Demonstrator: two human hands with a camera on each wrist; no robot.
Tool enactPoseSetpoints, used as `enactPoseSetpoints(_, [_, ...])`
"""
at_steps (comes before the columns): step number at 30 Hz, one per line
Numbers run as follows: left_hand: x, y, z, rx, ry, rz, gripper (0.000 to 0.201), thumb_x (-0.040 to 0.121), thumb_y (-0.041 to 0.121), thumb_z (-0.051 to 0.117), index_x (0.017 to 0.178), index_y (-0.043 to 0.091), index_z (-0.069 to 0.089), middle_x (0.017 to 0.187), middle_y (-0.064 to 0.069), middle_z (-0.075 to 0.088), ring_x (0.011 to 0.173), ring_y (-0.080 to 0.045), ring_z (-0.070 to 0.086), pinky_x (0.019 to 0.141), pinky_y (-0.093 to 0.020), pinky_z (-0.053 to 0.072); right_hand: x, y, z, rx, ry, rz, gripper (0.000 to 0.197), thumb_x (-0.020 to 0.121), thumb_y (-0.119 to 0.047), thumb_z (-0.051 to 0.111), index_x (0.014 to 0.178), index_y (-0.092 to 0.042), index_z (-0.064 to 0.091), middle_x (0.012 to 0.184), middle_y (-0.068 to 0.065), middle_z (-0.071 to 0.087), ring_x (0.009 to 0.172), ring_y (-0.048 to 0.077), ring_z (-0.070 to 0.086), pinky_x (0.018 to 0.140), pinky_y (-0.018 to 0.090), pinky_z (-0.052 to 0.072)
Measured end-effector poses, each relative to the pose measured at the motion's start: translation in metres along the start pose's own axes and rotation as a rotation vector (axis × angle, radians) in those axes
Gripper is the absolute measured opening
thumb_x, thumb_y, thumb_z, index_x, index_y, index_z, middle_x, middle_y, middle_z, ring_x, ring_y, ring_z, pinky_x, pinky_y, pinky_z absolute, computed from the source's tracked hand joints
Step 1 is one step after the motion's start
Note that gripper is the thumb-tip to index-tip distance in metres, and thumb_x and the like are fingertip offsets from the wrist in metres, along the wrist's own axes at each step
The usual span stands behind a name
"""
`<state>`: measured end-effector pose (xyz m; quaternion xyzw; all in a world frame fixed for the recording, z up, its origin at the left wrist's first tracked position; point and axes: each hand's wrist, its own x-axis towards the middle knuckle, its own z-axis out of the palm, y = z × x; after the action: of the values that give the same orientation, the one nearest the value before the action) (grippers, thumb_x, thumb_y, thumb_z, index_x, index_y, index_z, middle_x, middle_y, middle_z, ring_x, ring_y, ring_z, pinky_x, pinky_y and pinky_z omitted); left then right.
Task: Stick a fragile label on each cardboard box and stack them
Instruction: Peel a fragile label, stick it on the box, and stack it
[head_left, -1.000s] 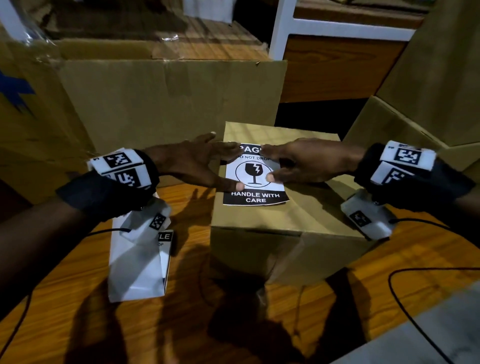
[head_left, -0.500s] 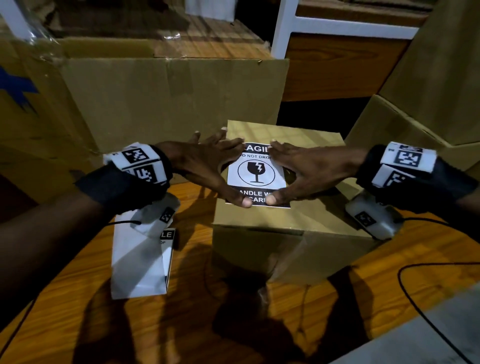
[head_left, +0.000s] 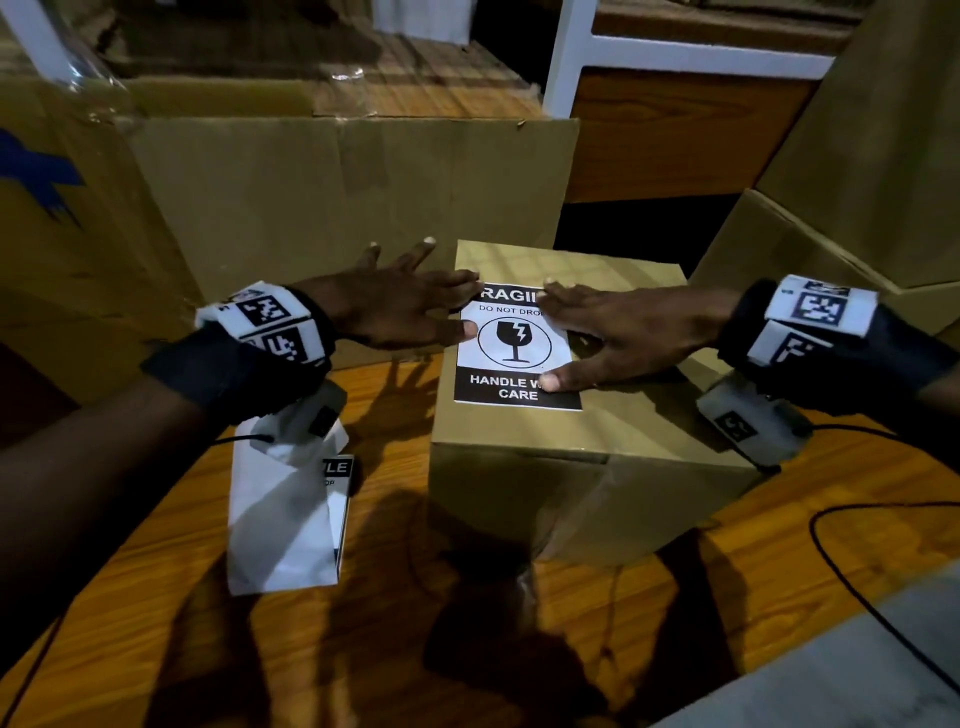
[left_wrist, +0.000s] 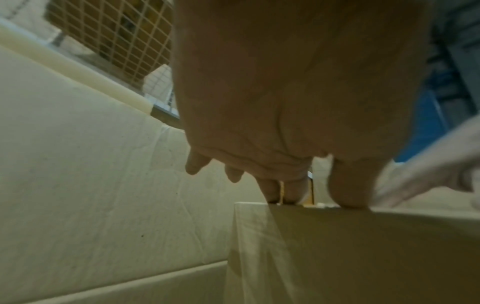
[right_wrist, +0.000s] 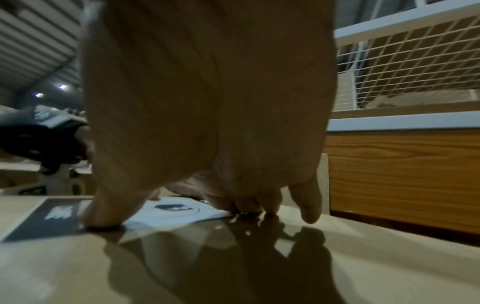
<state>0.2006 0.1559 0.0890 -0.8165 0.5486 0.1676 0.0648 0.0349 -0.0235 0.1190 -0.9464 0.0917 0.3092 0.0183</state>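
Note:
A small cardboard box (head_left: 597, 467) stands on the wooden table. On its top lies a black-and-white fragile label (head_left: 514, 358) with a broken-glass sign. My left hand (head_left: 410, 306) reaches in from the left with straight fingers, thumb and forefinger touching the label's left edge. My right hand (head_left: 613, 332) lies flat on the label's right side, thumb pressing its lower part. In the right wrist view the fingertips (right_wrist: 103, 218) press the label (right_wrist: 171, 214) onto the box (right_wrist: 130, 267). The left wrist view shows my fingers (left_wrist: 285, 189) at the box's top edge (left_wrist: 337, 236).
A white backing sheet with more labels (head_left: 285, 519) lies on the table (head_left: 156, 649) left of the box. A big open cardboard box (head_left: 337, 197) stands behind, more boxes (head_left: 857, 182) stacked at right. A black cable (head_left: 841, 582) runs across the table's right side.
Both hands have slid outward over the label from its middle toward its edges. The left thumb moved up from the label's bottom to its left side.

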Motion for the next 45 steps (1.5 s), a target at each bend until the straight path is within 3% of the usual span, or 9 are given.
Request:
enactPoseSetpoints(5, [-0.009, 0.006, 0.001, -0.061, -0.083, -0.021, 0.118, 0.064, 0.094, 0.036, 0.155, 0.037, -0.014, 0.162, 0.018, -0.018, 0.149, -0.019, -0.021, 0.116, -0.064, -0.009, -0.013, 0.001, 0.014, 0.029, 0.008, -0.045, 0.117, 0.070, -0.081, 0.039, 0.157, -0.026, -0.017, 0.164, -0.005, -0.022, 0.152, 0.014, -0.014, 0.121, 0.037, 0.000])
enactPoseSetpoints(8, [-0.012, 0.014, -0.006, -0.086, -0.172, -0.027, 0.136, 0.055, 0.084, 0.058, 0.153, 0.033, -0.021, 0.160, 0.015, -0.027, 0.148, -0.019, -0.024, 0.117, -0.051, -0.011, -0.014, 0.003, 0.012, 0.056, 0.030, 0.003, 0.125, 0.066, -0.082, 0.048, 0.156, -0.026, -0.018, 0.165, -0.005, -0.021, 0.153, 0.013, -0.011, 0.118, 0.032, -0.004])
enactPoseSetpoints(14, [-0.005, -0.001, -0.007, -0.163, -0.228, 0.008, 0.143, 0.050, 0.084, 0.070, 0.149, 0.042, -0.024, 0.157, 0.020, -0.031, 0.148, -0.015, -0.024, 0.122, -0.051, -0.004, -0.002, 0.004, 0.001, 0.058, -0.024, 0.063, 0.152, 0.044, -0.094, 0.056, 0.156, -0.024, -0.018, 0.164, -0.005, -0.025, 0.153, 0.018, -0.011, 0.126, 0.047, 0.002])
enactPoseSetpoints(19, [-0.002, -0.029, 0.015, -0.506, -0.084, -0.029, 0.123, 0.056, 0.085, 0.068, 0.151, 0.053, -0.003, 0.161, 0.023, -0.014, 0.151, -0.012, -0.003, 0.122, -0.047, 0.005, -0.019, 0.031, 0.017, 0.219, 0.051, 0.095, 0.131, 0.059, -0.085, 0.062, 0.158, -0.033, -0.008, 0.166, -0.014, -0.010, 0.153, 0.014, 0.004, 0.122, 0.034, 0.009])
enactPoseSetpoints(23, [-0.001, -0.024, 0.024, -0.745, 0.044, 0.022, 0.088, 0.079, 0.065, 0.067, 0.153, 0.042, 0.023, 0.155, 0.022, 0.029, 0.139, -0.005, 0.028, 0.113, -0.030, 0.023, -0.035, 0.056, 0.037, 0.446, 0.271, 0.310, 0.107, 0.071, -0.063, 0.062, 0.158, -0.019, 0.016, 0.161, 0.007, 0.028, 0.134, 0.025, 0.041, 0.094, 0.028, 0.037])
enactPoseSetpoints(27, [0.002, 0.004, 0.018, -0.860, 0.148, 0.017, 0.058, 0.089, 0.048, 0.065, 0.142, 0.036, 0.046, 0.141, 0.017, 0.052, 0.117, -0.014, 0.054, 0.088, -0.038, 0.049, -0.041, 0.058, 0.052, 0.637, 0.439, 0.429, 0.097, 0.080, -0.056, 0.070, 0.155, -0.014, 0.026, 0.154, 0.011, 0.039, 0.128, 0.027, 0.046, 0.087, 0.028, 0.037])
enactPoseSetpoints(31, [-0.001, 0.022, 0.022, -0.981, 0.265, 0.023, 0.038, 0.085, 0.021, 0.077, 0.120, 0.015, 0.062, 0.119, -0.009, 0.069, 0.077, -0.017, 0.065, 0.062, -0.029, 0.053, -0.053, 0.048, 0.068, 0.847, 0.580, 0.393, 0.108, 0.065, -0.050, 0.084, 0.153, -0.017, 0.031, 0.149, 0.010, 0.045, 0.129, 0.027, 0.047, 0.099, 0.039, 0.046])
enactPoseSetpoints(39, [-0.083, 0.058, 0.041, -1.024, 0.621, -0.046, 0.114, 0.068, 0.019, 0.088, 0.154, 0.034, 0.014, 0.107, 0.000, 0.052, 0.065, -0.017, 0.068, 0.051, -0.033, 0.059, -0.108, 0.031, 0.127, 1.059, 0.833, 0.240, 0.156, 0.034, -0.051, 0.096, 0.154, -0.048, -0.003, 0.166, 0.003, 0.014, 0.147, 0.028, 0.027, 0.117, 0.057, 0.029])
enactPoseSetpoints(45, [-0.164, 0.106, 0.065, -0.820, 0.683, -0.086, 0.108, 0.058, 0.032, 0.092, 0.142, 0.038, 0.024, 0.108, -0.008, 0.057, 0.076, -0.021, 0.068, 0.056, -0.032, 0.060, -0.155, 0.016, 0.161, 1.095, 0.965, -0.045, 0.115, 0.056, -0.026, 0.094, 0.144, -0.051, 0.024, 0.147, -0.002, 0.042, 0.130, 0.020, 0.046, 0.093, 0.035, 0.049])
